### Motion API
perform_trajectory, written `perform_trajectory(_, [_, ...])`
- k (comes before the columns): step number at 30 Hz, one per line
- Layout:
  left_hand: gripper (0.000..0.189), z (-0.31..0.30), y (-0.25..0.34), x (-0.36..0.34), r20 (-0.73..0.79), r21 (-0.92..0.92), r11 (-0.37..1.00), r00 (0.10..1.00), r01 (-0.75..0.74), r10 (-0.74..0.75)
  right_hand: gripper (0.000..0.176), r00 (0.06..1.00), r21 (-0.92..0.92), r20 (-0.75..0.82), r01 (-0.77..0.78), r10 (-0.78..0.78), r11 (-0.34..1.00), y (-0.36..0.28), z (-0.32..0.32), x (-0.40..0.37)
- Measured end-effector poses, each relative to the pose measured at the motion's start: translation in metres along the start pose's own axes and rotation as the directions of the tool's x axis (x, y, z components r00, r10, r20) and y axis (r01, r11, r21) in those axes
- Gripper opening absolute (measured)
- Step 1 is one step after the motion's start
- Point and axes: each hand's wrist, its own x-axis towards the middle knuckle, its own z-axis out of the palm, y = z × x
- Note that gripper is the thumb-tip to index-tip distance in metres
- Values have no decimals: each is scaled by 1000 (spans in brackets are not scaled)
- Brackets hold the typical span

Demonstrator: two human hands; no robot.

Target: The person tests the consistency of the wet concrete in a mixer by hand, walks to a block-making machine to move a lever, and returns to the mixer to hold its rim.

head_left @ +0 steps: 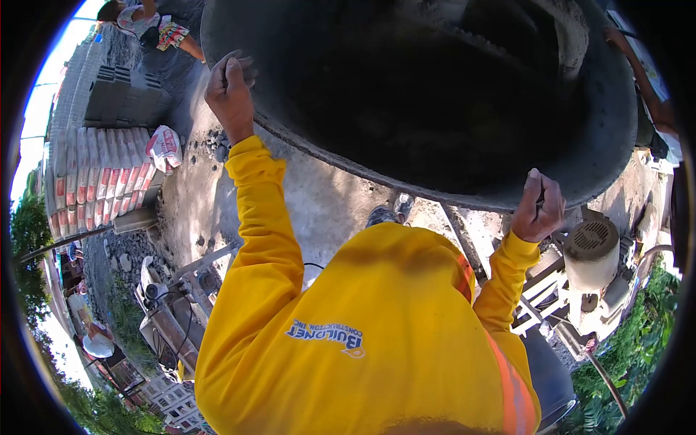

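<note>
A large dark metal drum (435,109) fills the upper part of the head view, its round mouth facing me, with pale crusted blades inside. At the rim's left side is my left hand (232,90), fingers curled beside the edge. Lower right, my right hand (539,206) has its fingers bent over the rim's bottom edge. Both arms wear yellow sleeves. The deep inside of the drum is too dark to make out.
Stacked bags (98,174) and grey blocks (127,94) stand at the left. A person (152,25) is at the upper left; another person's arm (645,80) reaches the rim at the right. A motor (591,250) sits on a frame at lower right.
</note>
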Motion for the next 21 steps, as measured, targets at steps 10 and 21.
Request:
perform_trajectory(10, [26,-1,-6,2,-1,-43,999,1000,17,-17,11,999,-13,-20,31,-31,999,1,2,2])
perform_trajectory(21, [28,-2,-10,1,0,-6,1000,1000,-30,30,35,986,172,2,-162,164,972,0,-3,-6])
